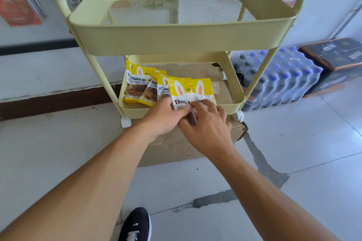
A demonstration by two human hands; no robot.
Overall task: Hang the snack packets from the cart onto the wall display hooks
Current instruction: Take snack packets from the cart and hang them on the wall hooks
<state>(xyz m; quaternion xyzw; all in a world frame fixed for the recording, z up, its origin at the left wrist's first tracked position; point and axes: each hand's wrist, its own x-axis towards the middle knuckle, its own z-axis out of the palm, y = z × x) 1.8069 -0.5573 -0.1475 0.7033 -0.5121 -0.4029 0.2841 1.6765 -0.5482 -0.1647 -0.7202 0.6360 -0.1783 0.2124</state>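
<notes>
While both hands meet at the lower basket's front edge, the left hand (pixel 166 115) and right hand (pixel 207 123) pinch one snack packet (pixel 191 89) between curled fingers — upright, its yellow top toward twelve o'clock. At its nine o'clock, more packets (pixel 140 84) lean overlapped in the lower basket (pixel 225 76). Above — the cart's top basket (pixel 176 39) holds nothing visible. Bottled water packs (pixel 284 78) sit at three o'clock.
</notes>
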